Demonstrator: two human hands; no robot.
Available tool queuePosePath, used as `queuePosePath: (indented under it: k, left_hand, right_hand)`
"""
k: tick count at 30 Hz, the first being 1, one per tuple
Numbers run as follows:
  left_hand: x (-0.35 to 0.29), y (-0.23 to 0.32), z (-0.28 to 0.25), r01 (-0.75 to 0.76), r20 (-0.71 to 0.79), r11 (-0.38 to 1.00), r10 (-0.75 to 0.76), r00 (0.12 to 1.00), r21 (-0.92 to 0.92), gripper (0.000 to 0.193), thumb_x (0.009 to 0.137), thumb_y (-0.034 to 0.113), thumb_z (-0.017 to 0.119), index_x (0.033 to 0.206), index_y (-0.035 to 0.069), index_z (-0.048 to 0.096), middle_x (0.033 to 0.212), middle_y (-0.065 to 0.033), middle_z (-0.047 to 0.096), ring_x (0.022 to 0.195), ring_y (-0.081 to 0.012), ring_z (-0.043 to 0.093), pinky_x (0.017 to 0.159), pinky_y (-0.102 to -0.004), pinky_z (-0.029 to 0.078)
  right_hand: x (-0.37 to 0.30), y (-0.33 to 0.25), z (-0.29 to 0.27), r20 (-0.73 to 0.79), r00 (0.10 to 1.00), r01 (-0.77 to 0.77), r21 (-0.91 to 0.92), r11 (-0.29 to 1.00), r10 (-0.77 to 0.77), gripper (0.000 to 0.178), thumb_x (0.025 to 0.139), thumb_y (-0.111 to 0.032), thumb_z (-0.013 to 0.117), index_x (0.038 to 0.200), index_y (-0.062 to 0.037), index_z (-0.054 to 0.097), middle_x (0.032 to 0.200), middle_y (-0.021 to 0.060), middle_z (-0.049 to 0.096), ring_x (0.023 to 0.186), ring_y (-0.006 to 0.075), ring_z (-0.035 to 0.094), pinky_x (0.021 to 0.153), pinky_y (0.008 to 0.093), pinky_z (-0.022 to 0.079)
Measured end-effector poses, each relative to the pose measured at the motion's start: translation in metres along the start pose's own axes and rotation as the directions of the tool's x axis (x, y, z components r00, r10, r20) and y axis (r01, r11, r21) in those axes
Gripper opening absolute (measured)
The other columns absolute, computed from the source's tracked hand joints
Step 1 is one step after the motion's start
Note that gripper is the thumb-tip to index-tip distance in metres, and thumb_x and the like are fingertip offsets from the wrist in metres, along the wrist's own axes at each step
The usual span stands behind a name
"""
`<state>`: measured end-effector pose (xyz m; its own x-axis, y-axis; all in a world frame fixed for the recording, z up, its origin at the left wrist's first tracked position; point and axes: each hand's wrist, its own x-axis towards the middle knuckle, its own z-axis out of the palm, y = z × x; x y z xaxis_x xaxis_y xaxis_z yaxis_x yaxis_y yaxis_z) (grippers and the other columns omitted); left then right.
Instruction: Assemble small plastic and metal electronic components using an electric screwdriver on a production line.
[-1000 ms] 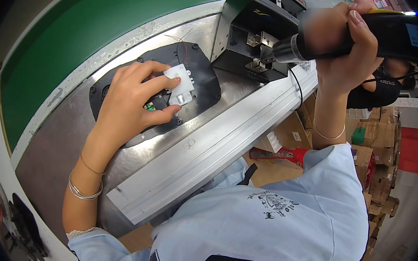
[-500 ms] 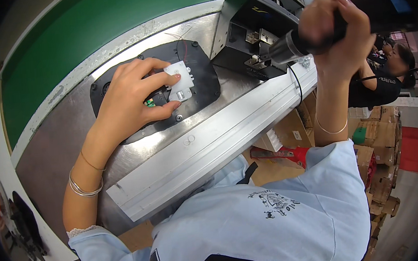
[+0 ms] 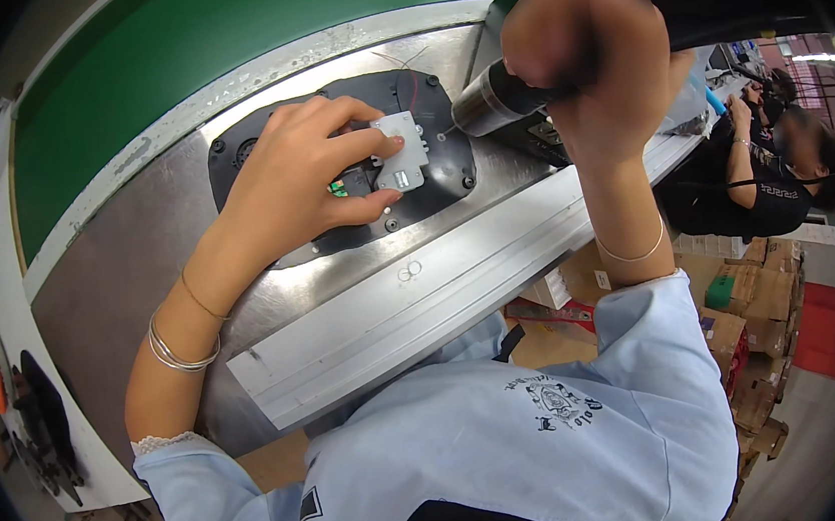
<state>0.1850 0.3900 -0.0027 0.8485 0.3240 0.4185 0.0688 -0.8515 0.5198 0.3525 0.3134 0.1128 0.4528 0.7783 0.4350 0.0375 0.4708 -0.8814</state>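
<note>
My left hand (image 3: 304,176) pinches a small white plastic block (image 3: 402,166) between thumb and fingers. It holds the block against a black oval-ended panel (image 3: 455,178) lying on the metal bench. A bit of green (image 3: 337,188) shows on the panel beside my fingers. My right hand (image 3: 599,52) is wrapped round an electric screwdriver (image 3: 495,99), tilted with its nose toward the block. At the tip of its thin bit sits a small pale ring-like piece (image 3: 442,138), just right of the block and apart from it. Thin wires (image 3: 408,58) stick out at the panel's far edge.
A black box-like machine (image 3: 536,134) stands behind the screwdriver, partly hidden. A pale metal rail (image 3: 421,295) runs along the bench's near edge. Cardboard boxes (image 3: 758,298) are stacked at the right, near another person in black (image 3: 733,195). A green surface (image 3: 172,113) lies beyond the bench.
My right hand has brought the screwdriver leftward from the black machine to beside the white block. My left hand keeps its pinch on the block. The whole view has shifted slightly.
</note>
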Motion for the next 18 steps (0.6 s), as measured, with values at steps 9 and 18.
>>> queuePosePath:
  k: [9,18]
  left_hand:
    - [0.003,0.008,-0.004,-0.025,-0.021,0.999,0.024,0.999,-0.041,0.031,0.066,0.025,0.077,0.092,0.011,0.068,0.100,-0.0041,0.060,0.086,-0.0216,0.056,0.085,-0.0359,0.041]
    - [0.003,0.008,-0.003,0.026,0.020,1.000,-0.026,0.999,0.005,0.033,0.065,0.025,0.077,0.093,0.011,0.068,0.104,-0.0048,0.061,0.084,-0.0229,0.054,0.084,-0.0347,0.041]
  right_hand:
    - [0.047,-0.061,-0.101,0.188,0.863,0.451,0.129,0.883,-0.468,0.016,0.088,-0.020,0.038,0.085,-0.0063,0.045,0.062,0.0081,0.046,0.052,0.0218,0.047,0.055,0.0377,0.044]
    - [0.035,-0.073,-0.150,0.068,0.909,0.416,-0.201,0.887,-0.411,0.021,0.086,-0.026,0.043,0.082,-0.0056,0.043,0.066,0.0075,0.046,0.059,0.0207,0.046,0.061,0.0358,0.043]
